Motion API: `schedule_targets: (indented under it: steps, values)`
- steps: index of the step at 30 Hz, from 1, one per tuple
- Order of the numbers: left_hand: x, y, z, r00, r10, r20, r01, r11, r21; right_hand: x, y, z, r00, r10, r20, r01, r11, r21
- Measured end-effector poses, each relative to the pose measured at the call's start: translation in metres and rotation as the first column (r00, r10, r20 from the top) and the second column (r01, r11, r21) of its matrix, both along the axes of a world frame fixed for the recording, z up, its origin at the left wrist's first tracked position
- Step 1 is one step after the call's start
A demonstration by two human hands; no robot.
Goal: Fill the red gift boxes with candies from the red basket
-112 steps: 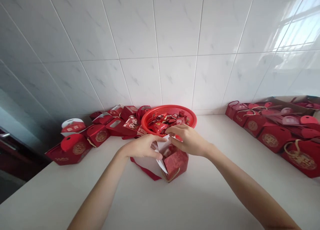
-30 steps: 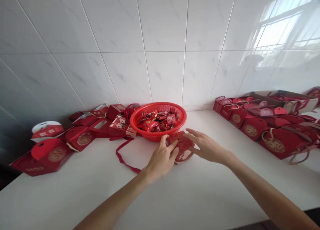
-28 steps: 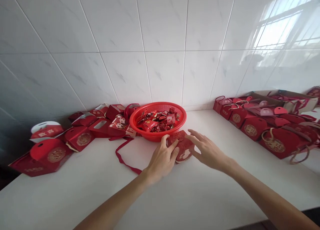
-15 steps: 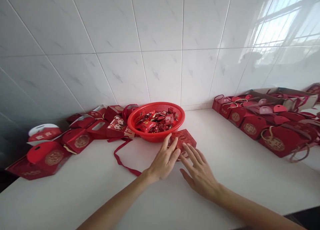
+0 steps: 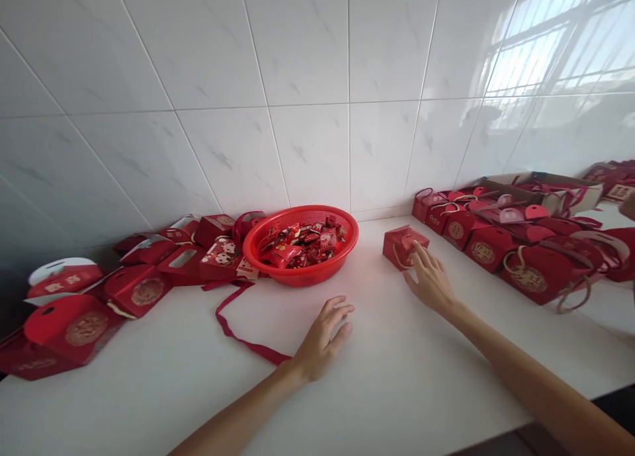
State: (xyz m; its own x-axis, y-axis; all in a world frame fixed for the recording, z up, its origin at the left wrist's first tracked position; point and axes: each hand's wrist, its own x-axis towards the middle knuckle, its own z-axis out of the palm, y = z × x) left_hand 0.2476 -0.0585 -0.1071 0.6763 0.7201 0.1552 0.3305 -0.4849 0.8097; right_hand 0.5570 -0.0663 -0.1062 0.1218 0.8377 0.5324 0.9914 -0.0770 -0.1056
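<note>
A small red box (image 5: 399,245) with a cord handle stands on the white tabletop, right of the basket. My right hand (image 5: 430,278) has its fingers at the top and near side of this box, pinched on its top. Nearer the middle, my left hand (image 5: 322,340) hovers over the table with its fingers apart and slightly bent, holding nothing. Beyond it sits a red plastic basket (image 5: 303,276) filled with small red wrapped packets (image 5: 302,244).
Several red gift boxes (image 5: 146,289) are grouped at the left, with a dark red ribbon (image 5: 233,333) lying before them. More red boxes (image 5: 489,247) stand in rows at the right, near an open carton (image 5: 510,179). A tiled wall (image 5: 312,151) runs behind.
The small box has moved right, away from the basket front, with my right hand at it. My left hand has come off the box and stays near the middle.
</note>
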Motion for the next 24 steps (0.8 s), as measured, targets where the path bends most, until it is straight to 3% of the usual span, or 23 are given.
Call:
schedule_targets:
  steps: [4, 9, 16, 24]
  values:
    - [0.001, 0.002, -0.002, 1.0, 0.014, 0.017, -0.014, 1.0, -0.007, 0.024, 0.02, 0.0, 0.993, -0.11, -0.053, 0.108, 0.993, -0.037]
    - [0.0, 0.006, -0.008, 0.998, 0.03, 0.048, -0.029, 0.999, -0.027, 0.026, 0.03, -0.005, 0.93, -0.331, -0.159, 0.301, 0.935, -0.189]
    - [0.001, 0.008, -0.01, 0.996, 0.038, 0.078, -0.035, 0.999, -0.041, 0.03, 0.044, -0.007, 0.919, -0.295, -0.26, 0.225, 0.937, -0.268]
    - [-0.001, 0.004, -0.001, 0.995, 0.06, 0.076, -0.059, 0.998, -0.02, 0.048, 0.096, -0.001, 0.88, -0.357, -0.313, 0.255, 0.912, -0.322]
